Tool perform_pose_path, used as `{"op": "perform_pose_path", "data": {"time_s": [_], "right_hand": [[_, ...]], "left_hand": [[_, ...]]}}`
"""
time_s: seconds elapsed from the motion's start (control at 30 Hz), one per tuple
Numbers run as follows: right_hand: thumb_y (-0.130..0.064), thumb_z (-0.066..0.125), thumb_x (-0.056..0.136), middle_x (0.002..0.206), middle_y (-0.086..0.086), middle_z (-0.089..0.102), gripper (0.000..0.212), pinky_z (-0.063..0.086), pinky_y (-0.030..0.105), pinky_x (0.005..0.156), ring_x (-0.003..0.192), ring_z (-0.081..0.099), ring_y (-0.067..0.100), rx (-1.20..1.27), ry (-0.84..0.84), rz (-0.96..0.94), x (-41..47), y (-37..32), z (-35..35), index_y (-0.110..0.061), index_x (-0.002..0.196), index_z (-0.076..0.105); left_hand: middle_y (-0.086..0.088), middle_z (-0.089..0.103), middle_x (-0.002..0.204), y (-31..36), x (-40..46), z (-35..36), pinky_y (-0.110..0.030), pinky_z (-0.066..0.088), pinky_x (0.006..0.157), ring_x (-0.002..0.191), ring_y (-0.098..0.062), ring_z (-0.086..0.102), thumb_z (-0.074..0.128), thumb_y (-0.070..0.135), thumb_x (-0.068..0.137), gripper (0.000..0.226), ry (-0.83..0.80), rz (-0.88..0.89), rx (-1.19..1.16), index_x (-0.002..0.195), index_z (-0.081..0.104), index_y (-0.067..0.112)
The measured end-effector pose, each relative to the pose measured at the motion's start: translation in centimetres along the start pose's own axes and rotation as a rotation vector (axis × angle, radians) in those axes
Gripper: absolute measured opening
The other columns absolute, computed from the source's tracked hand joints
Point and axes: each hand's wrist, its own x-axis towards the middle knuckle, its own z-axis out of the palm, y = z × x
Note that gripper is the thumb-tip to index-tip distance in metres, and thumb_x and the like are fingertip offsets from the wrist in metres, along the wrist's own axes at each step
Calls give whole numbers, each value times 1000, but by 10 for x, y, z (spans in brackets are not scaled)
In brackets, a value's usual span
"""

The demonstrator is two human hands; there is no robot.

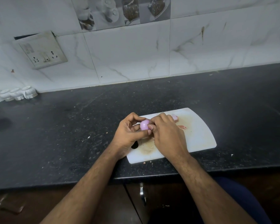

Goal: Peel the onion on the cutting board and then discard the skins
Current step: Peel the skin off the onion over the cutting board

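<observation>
Onion [144, 125] peeling is what I'm at, and I'll take the scene by size. My dark stone counter [71, 126] carries everything. On it, near the front edge, lies the white cutting board [199, 136], stained yellowish in the middle.

My left hand [128, 133] and right hand [166, 133] meet over the board's left end, near its back edge. Both are curled shut around the onion, which sits between them, raised a little off the board as far as I can judge. My left fingers cradle it from the left and beneath; my right thumb and fingertips [150, 126] pinch at its right side, though whether they have a strip of skin I cannot tell.

What shows of the onion is smooth, pale purple and glossy, so it looks mostly bare. I expect it to be light and firm but slippery once the dry skin is gone, so a cupped grip around its middle suits it better than a squeeze; any papery remains are best caught by an edge near the root end.

Smallest are the skins: a pinkish piece [174, 117] near the board's back edge, just behind my right hand, and a thin reddish scrap [182, 127] toward the middle. Those remain to be discarded.
</observation>
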Motion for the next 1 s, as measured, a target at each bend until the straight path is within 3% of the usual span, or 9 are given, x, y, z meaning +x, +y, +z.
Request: {"op": "perform_pose_path", "data": {"time_s": [0.1, 0.2, 0.3, 0.47, 0.57, 0.63, 0.73, 0.83, 1.0], "right_hand": [[-26, 44, 103, 105, -9, 52, 11, 46, 33, 65, 97, 49, 13, 182, 95, 131, 3, 4, -2, -21, 102, 54], [-24, 44, 104, 101, -10, 60, 12, 53, 38, 75, 95, 56, 12, 272, 187, 193, 4, 13, -9, -22, 103, 56], [-25, 46, 105, 98, -12, 69, 21, 57, 35, 78, 88, 63, 7, 308, 122, 178, 0, 15, -15, -22, 114, 65], [-35, 64, 97, 93, -14, 68, 16, 57, 33, 73, 77, 62, 3, 356, 19, 172, -1, 8, -9, -24, 104, 72], [-31, 69, 95, 82, -14, 70, 12, 52, 10, 72, 73, 65, -1, 444, -14, 247, 2, 7, -9, -20, 99, 72], [-28, 69, 95, 76, -11, 72, 12, 36, -8, 72, 67, 65, 0, 495, -33, 292, 3, 8, -12, -17, 94, 72], [-27, 66, 97, 78, -8, 72, 13, 26, -13, 73, 71, 64, 0, 498, -52, 305, 4, 12, -11, -16, 93, 72], [-28, 61, 100, 75, -12, 69, 13, 35, -6, 70, 71, 59, -6, 456, -66, 303, 6, 13, -9, -21, 92, 68], [-28, 51, 104, 76, -17, 61, 13, 38, 5, 55, 71, 55, -6, 397, -111, 276, 9, 13, -9, -25, 95, 60]], "left_hand": [[-22, 72, 119, 0, 1, 0, -53, 63, 89, 102, -37, 74, 83, -14, 76, 41, 25, 8, -14, 102, 61, 9], [-10, 76, 113, 2, 0, 2, -38, 64, 82, 100, -29, 76, 80, -18, 76, 43, 35, 15, 0, 101, 59, 10], [-5, 76, 111, 1, 0, 2, -34, 63, 79, 98, -26, 77, 75, -23, 78, 44, 26, 16, 7, 104, 57, 8], [-9, 70, 116, -1, 2, -3, -39, 63, 87, 102, -26, 72, 74, -26, 78, 56, -53, 30, 25, 121, 57, 5], [-12, 66, 122, -1, 2, -4, -48, 60, 97, 111, -29, 68, 73, -24, 79, 74, -84, 16, 12, 142, 57, 10], [-17, 67, 125, -2, 2, -4, -61, 55, 102, 113, -32, 67, 75, -19, 81, 65, -90, 5, 15, 140, 60, 6], [-22, 65, 128, -2, 2, -2, -71, 52, 98, 112, -35, 68, 73, -18, 84, 52, -100, 1, 26, 132, 57, -6], [-16, 64, 120, -1, 1, 1, -64, 58, 94, 105, -33, 70, 72, -20, 84, 47, -133, 4, 41, 126, 54, -6], [-2, 72, 103, 0, -3, 8, -37, 64, 85, 92, -19, 73, 68, -17, 89, 40, -120, 44, 119, 123, 50, -6]]}}
